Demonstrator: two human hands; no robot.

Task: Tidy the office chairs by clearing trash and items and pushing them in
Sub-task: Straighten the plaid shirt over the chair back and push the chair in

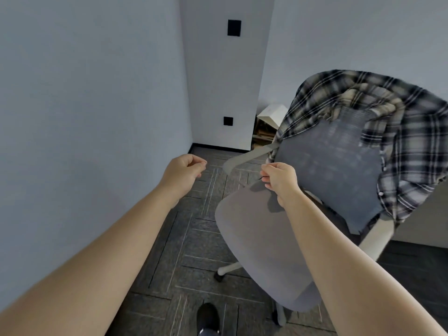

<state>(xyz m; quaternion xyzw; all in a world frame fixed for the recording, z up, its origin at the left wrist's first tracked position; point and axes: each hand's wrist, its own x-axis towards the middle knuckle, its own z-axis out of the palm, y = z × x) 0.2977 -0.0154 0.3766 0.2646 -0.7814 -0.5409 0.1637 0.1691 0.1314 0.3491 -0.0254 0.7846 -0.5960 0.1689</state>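
1. Office chair [261,243]: it stood at the lower right of the frame on dark carpet tiles [194,238], its grey seat turned toward the camera and its backrest toward the right edge.
2. At the bottom centre, a dark shoe [208,316] rested on the carpet just left of the chair base.
3. Right hand [280,181]: it was held above the far edge of the seat, fingers curled, pinching a small thin dark item [261,177] between thumb and fingertips. The item was too small to identify.
4. Left hand [185,169]: it was at centre frame, over the carpet and apart from the chair, with fingers loosely curled and nothing in them.
5. A plaid shirt [412,132] hung draped over the backrest at the right, covering its top and sides.
6. At upper centre, behind the chair, a white box [271,113] sat on stacked clutter against the wall.
7. Two black wall plates [234,27] were fixed on the far wall, one above the other.
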